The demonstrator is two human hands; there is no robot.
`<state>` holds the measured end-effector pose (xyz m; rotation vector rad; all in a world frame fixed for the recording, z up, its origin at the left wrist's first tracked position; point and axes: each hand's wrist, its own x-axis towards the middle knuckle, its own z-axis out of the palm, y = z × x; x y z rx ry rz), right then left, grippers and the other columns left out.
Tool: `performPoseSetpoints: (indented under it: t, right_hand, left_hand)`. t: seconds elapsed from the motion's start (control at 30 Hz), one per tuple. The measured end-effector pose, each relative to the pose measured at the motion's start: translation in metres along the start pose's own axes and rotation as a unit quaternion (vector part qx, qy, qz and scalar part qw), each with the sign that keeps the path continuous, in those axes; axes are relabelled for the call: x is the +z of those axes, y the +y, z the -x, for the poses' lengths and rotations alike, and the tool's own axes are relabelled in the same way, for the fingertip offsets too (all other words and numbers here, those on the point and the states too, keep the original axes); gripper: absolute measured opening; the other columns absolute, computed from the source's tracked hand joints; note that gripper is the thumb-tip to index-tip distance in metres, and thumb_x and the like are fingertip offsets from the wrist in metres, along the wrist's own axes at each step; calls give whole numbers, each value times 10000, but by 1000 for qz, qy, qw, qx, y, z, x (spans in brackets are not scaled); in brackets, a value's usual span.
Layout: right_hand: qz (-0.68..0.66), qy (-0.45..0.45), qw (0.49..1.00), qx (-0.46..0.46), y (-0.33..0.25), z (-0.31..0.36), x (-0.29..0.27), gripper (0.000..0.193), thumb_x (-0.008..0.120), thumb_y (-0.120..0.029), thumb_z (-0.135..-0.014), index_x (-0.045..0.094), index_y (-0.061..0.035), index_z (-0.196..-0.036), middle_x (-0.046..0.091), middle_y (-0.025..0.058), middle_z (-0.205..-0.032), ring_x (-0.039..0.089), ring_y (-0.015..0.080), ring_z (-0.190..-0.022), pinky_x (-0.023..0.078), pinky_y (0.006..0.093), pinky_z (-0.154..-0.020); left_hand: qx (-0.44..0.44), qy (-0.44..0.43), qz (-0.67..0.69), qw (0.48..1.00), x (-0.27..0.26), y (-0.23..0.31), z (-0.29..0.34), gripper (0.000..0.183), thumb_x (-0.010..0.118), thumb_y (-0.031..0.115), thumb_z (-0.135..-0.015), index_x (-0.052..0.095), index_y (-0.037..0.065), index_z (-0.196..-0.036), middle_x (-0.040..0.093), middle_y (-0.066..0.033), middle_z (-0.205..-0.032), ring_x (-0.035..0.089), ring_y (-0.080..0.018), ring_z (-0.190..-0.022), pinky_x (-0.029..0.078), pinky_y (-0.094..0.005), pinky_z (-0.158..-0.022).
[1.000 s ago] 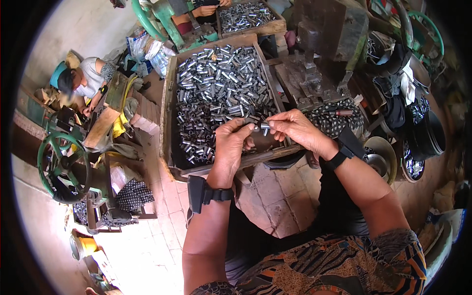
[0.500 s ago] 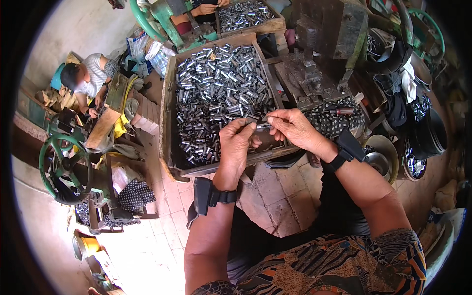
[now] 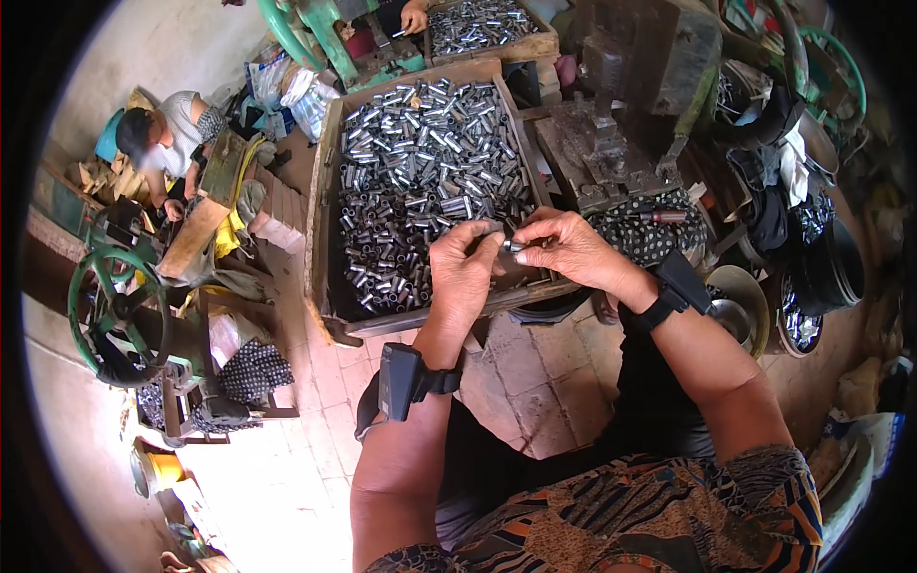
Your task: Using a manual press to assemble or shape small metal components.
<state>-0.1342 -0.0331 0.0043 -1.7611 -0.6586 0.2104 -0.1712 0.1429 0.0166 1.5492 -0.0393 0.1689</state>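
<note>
Over the near edge of a wooden tray [image 3: 320, 229] heaped with short metal tubes [image 3: 420, 143], my two hands meet almost fingertip to fingertip. My right hand [image 3: 578, 253] pinches a small shiny metal tube [image 3: 517, 246] between thumb and forefinger. My left hand [image 3: 460, 267] is closed, thumb against forefinger, at the tube's other side. Its fingers mostly cover what they grip, so I cannot tell whether it is the same tube or a second one. The tubes lie loose, brighter at the far side and darker toward me.
A dark iron press [image 3: 611, 143] stands right of the tray, with a screwdriver-like handle [image 3: 667, 217] on spotted cloth [image 3: 640, 239]. Metal bowls [image 3: 740, 296] and a black bucket [image 3: 831, 263] are at right. A co-worker [image 3: 172, 143] sits at left near a green handwheel [image 3: 119, 306]. Another person's hand [image 3: 414, 17] shows beyond.
My hands stay over the tray edge; their fingers have shifted around the tube, and less of it shows. The far person's hand has moved, and the view has shifted slightly.
</note>
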Motion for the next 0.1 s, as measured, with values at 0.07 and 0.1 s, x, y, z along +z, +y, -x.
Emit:
performPoseSetpoints:
  t: [0.07, 0.1]
  right_hand:
    - [17, -12, 1000, 8, 2, -1, -1, 196, 713, -92, -794, 679, -26, -975, 640, 94, -935, 600, 150, -838, 478, 253, -719]
    - [31, -22, 999, 16, 2, 0, -1, 212, 723, -102, -787, 684, -50, -989, 638, 99, -981, 599, 149, -838, 482, 261, -735]
  left_hand:
    - [-14, 2, 7, 1000, -1, 2, 1, 92, 626, 9, -838, 648, -16, -924, 615, -22, -681, 540, -69, -511, 434, -196, -473]
    - [-33, 6, 19, 999, -3, 1, 1, 108, 633, 19, -838, 652, -12, -939, 625, -23, -703, 542, -72, -516, 443, -197, -487]
